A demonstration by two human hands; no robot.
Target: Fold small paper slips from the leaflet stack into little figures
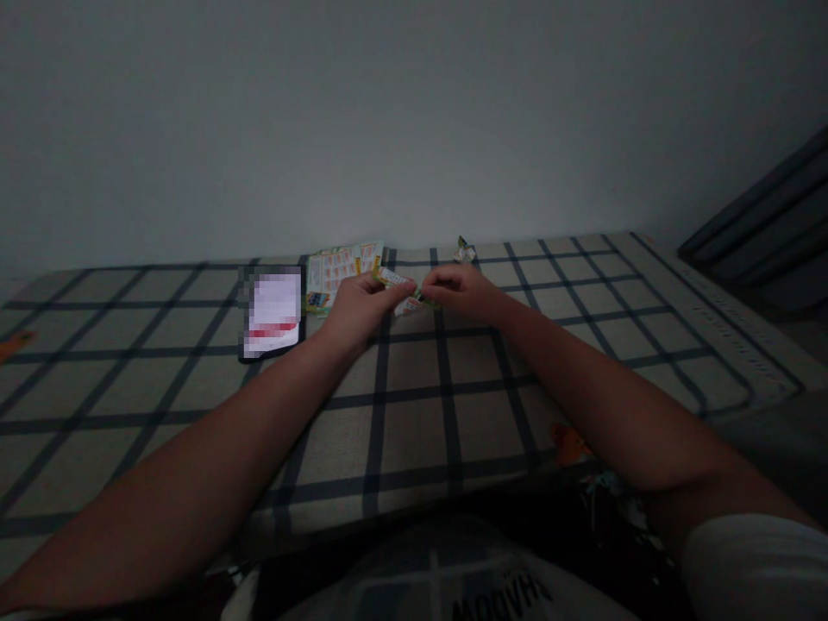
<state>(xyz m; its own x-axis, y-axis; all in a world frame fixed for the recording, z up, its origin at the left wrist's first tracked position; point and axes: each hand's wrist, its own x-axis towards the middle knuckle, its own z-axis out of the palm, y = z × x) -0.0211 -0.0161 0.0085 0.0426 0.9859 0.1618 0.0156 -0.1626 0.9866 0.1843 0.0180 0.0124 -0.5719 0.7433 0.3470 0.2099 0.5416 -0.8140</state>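
A small folded piece of printed paper [409,307], white with green and yellow parts, is between my two hands above the table. My left hand [360,304] grips its left side, the thumb lying along it. At its right end my right hand [458,288] pinches the paper with thumb and fingertips. The fingers hide part of the paper, and its exact folds are too small to make out. Just behind my left hand lie several flat printed sheets [336,266] with green edges. A small folded paper shape [464,251] stands beyond my right hand.
A device with a lit screen [275,306] and dark frame lies left of the sheets. The checked cloth [414,431] covers the table, which meets a plain wall [414,121] at the back. Dark folded fabric [769,233] is at the far right.
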